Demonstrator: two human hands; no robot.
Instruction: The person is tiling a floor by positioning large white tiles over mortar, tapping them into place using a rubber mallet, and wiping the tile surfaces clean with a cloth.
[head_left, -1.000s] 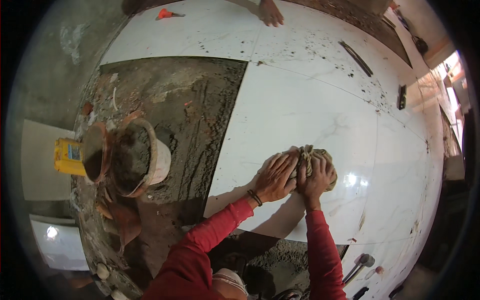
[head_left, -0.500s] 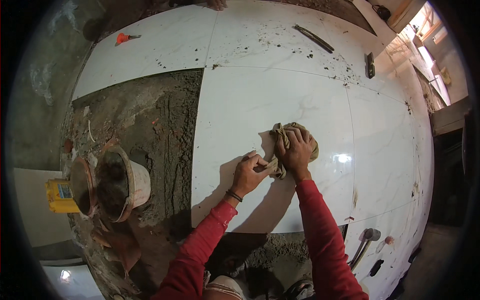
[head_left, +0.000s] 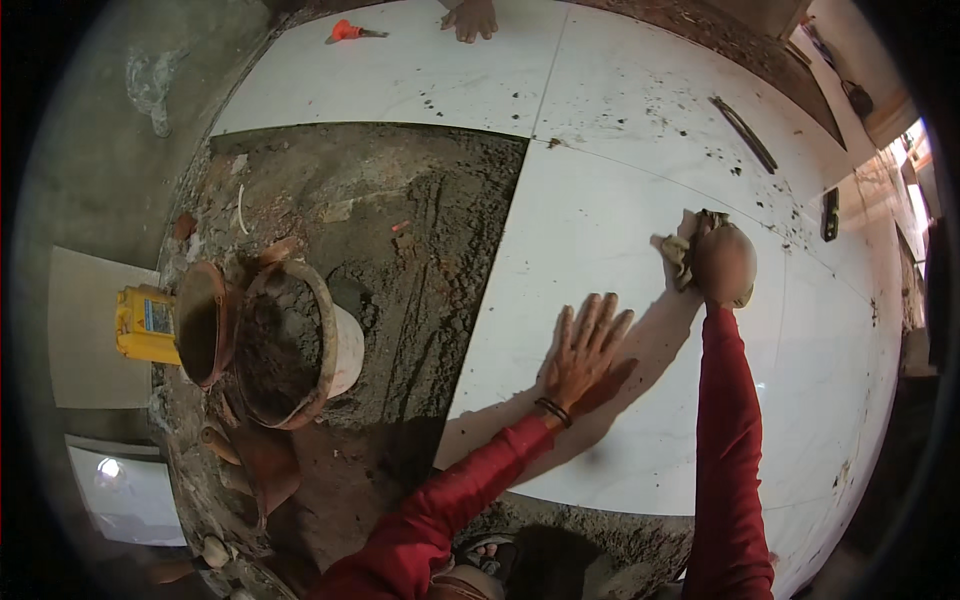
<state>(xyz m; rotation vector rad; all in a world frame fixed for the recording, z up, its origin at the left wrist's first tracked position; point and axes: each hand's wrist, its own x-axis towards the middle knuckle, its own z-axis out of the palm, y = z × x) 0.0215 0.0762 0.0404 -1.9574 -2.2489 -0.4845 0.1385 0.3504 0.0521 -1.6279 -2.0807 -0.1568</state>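
Note:
A large white tile [head_left: 560, 230] with faint grey veining lies in front of me. My left hand [head_left: 582, 355] rests flat on it, fingers spread and holding nothing. Farther right, my right hand [head_left: 724, 262] presses on a crumpled khaki cloth [head_left: 678, 260] against the tile surface. Motion smears the right fingers, but cloth bunches out on both sides of them. My left hand and the cloth are well apart.
Wet grey mortar [head_left: 400, 270] borders the tile's left edge. On it stand a mortar-filled bucket [head_left: 347, 350] and another bucket [head_left: 203, 320], beside a yellow jerrycan [head_left: 140, 322]. A person's hand [head_left: 470, 18], an orange-handled tool [head_left: 345, 31], a dark bar [head_left: 745, 135] and a small level [head_left: 830, 214] lie on tiles.
My left hand has let go of the cloth and now lies flat on the tile. My right hand has pushed the cloth farther right. The view has shifted left.

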